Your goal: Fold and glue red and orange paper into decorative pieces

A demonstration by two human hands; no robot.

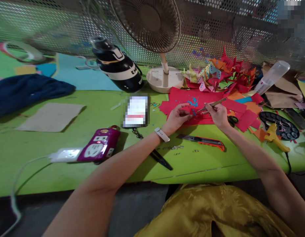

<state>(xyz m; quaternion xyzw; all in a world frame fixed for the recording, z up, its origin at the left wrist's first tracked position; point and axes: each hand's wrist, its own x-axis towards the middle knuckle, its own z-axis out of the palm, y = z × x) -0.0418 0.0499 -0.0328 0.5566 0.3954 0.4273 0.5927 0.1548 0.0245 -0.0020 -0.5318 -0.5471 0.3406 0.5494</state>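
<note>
My left hand [178,119], with a pale watch band [162,135] on the wrist, is closed in a pinch over red paper [176,95]. What its fingertips hold cannot be made out against the red. In my right hand [218,116] is a slim pair of tweezers [216,102], its tip pointing left, close to the left fingertips. Tiny blue paper bits [193,101] lie scattered on the red sheet just beyond both hands. Below the hands rests an orange and black utility knife [207,141]. Black-handled scissors [233,121] are partly hidden beside my right hand.
Behind the red sheet is a heap of folded coloured papers [226,74]. A fan [164,79] and a black bottle [120,69] stand at the back. Left are a phone [135,111] and a purple power adapter [98,144]; right, a yellow glue gun [274,136] and black palette [278,123].
</note>
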